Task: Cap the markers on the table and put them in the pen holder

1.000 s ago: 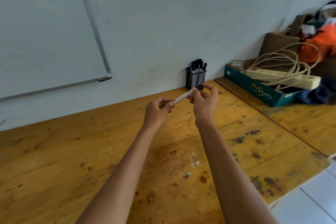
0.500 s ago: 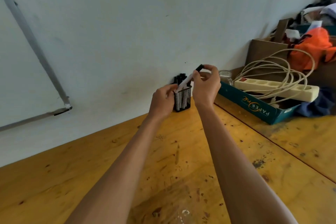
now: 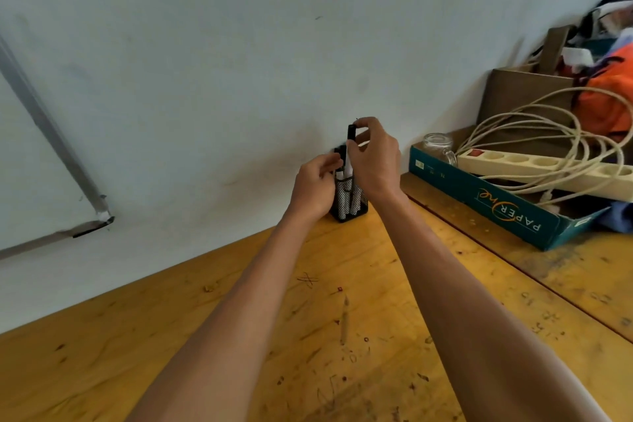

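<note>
A black mesh pen holder (image 3: 349, 205) stands against the wall at the far edge of the wooden table (image 3: 342, 336), with several white markers inside. My right hand (image 3: 375, 156) pinches the black-capped top of a white marker (image 3: 350, 139), which stands upright with its lower end in the holder. My left hand (image 3: 317, 187) is curled against the holder's left side, fingers at the rim and touching the markers there. The hands hide most of the holder's upper part.
To the right, a teal cardboard box lid (image 3: 496, 205) holds a cream power strip (image 3: 544, 169) with coiled cable and a glass jar (image 3: 440, 146). A brown carton (image 3: 520, 92) and orange cloth (image 3: 609, 103) sit behind. A whiteboard frame (image 3: 51, 134) hangs left.
The marker went from slanted between both hands over the table to upright in the holder. Both hands moved forward to the holder; the left hand let go of the marker's lower end.
</note>
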